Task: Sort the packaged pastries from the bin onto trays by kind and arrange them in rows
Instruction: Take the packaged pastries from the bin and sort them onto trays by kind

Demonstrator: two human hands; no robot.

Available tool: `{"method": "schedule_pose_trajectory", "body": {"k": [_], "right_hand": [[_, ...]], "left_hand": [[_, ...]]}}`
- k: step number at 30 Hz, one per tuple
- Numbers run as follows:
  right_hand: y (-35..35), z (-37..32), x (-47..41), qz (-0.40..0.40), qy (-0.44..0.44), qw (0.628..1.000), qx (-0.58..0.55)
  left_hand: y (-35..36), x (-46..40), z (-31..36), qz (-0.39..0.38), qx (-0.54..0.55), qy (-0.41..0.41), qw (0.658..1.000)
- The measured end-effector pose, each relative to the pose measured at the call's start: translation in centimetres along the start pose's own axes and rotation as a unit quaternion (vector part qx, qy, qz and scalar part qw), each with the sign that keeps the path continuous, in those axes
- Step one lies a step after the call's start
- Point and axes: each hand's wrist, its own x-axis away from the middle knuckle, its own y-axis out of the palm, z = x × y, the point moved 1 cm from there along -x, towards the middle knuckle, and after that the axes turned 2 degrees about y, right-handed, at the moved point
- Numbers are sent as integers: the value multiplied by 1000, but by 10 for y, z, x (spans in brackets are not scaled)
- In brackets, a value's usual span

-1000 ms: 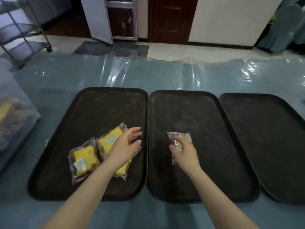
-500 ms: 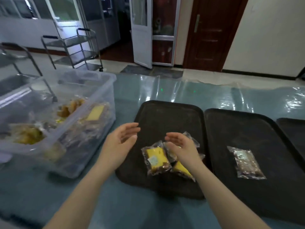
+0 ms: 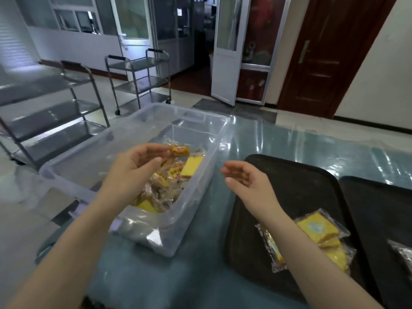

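1. While the left hand (image 3: 136, 166) hovered over the clear plastic storage bin (image 3: 194, 210), its grip was loosely curled and spread, closing on nothing yet; the fingertips sat just short of a golden-brown wrapped pastry (image 3: 178, 150) lying on top of the pile.
2. The right hand (image 3: 247, 181) hung beside the bin's right wall, fingers relaxed and parted, holding nothing.
3. To do the pick well, the sensible course looked to be pinching one packet by its body rather than by a loose wrapper edge, and choosing a single kind, since brown packets and yellow cake slices (image 3: 192, 166) lay mixed together in the bin.
4. A lift straight up would probably keep neighbouring wrappers from dragging along.
5. Right of the bin, a dark rectangular tray (image 3: 289, 175) held yellow sponge-cake packets (image 3: 316, 228) near its front corner; the right forearm partly covered them.
6. Further right, a second dark tray (image 3: 379, 197) carried a clear packet with dark contents (image 3: 403, 255), cut off by the frame edge.
7. The bin's tall right wall stood between the pile and the trays, so any carry had to clear it.
8. Behind the bin, beyond the worktop's blue sheet (image 3: 289, 139), steel trolleys (image 3: 138, 81) stood well apart.
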Motion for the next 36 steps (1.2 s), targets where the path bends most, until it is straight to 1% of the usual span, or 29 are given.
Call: {"method": "schedule_pose_trajectory", "body": {"k": [3,5,7,9,11,12,13,15,17,19,20,21,22,24,26,27,28,31,32,34,36], "right_hand": [[22,-7,-22,-7,-14,1000,11],[37,-12,-34,-10,-15,1000,19],[52,-19,-48,-16,-17,999,31],[68,-25,-62,-25,-20,997,66],[83,-29,-76,-39,-12,993,111],[92,-30,-82,-48,2,990,129],[100,-30,-87,-57,19,987,149],[118,-25,-98,-77,53,973,209],[136,-19,-110,-87,88,955,268],[152,-13,-122,-96,113,938,313],[158,-10,-126,-106,125,925,342],[162,-8,-130,-119,139,910,373],[163,-5,-132,-134,153,894,398],[161,5,-132,-169,184,862,440],[155,13,-127,-220,212,813,495],[155,18,-125,-238,224,795,512],[156,20,-124,-249,229,787,516],[170,23,-122,-278,217,790,501],[175,24,-121,-294,212,785,502],[182,29,-118,-324,219,763,515],[183,35,-118,-330,236,726,555]], "left_hand": [[-30,-15,-16,2,-45,-9,999],[-48,-26,-26,-17,-76,-10,997],[-64,-41,-37,-59,-106,-7,993],[-79,-58,-51,-118,-134,-1,984],[-92,-78,-67,-194,-191,10,962],[-98,-89,-76,-246,-233,15,941],[-103,-100,-85,-305,-274,19,912],[-109,-116,-105,-426,-327,27,843],[-108,-125,-129,-527,-372,43,763],[-104,-128,-151,-580,-452,84,672],[-102,-128,-160,-591,-486,97,637],[-99,-129,-165,-598,-508,96,613],[-96,-129,-170,-603,-520,91,598],[-87,-128,-176,-603,-533,102,585],[-79,-123,-177,-586,-544,114,590],[-75,-123,-179,-578,-550,120,591],[-73,-123,-180,-570,-559,125,589],[-64,-132,-182,-556,-586,121,577],[-59,-136,-182,-550,-593,121,576],[-50,-144,-182,-541,-598,129,577],[-45,-150,-184,-537,-590,142,585]]}}
